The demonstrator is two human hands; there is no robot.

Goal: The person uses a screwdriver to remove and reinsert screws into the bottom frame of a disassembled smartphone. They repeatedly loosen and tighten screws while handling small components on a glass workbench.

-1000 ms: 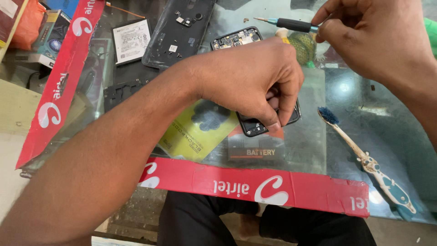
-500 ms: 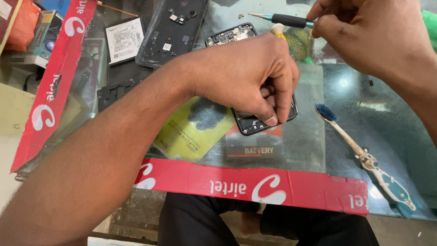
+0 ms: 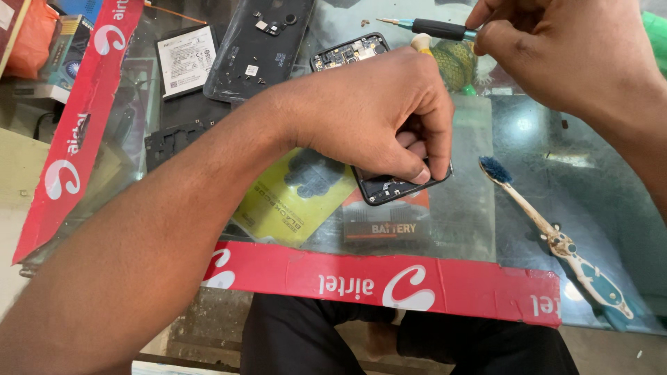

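We have the opened phone [image 3: 389,177] lying on the glass table [image 3: 590,187] in front of us, its back already off and its circuit boards bare at the top end. Our left hand [image 3: 379,114] curls over it, fingertips pressed on its lower edge; whether they pinch a small part there we cannot tell, as the fingers hide it. Our right hand [image 3: 556,48] is closed round a thin screwdriver [image 3: 434,28], held above the table at the far side, tip pointing left, not on the phone.

So the opening looks done: the black back cover [image 3: 257,45] lies apart at the far left with the white-labelled battery [image 3: 184,59] beside it. Work inside the phone seems left to do.

An old toothbrush [image 3: 556,239] lies to the right, well clear. Yellow and red papers [image 3: 292,201] show under the glass. Our own left arm blocks most of the phone from view.
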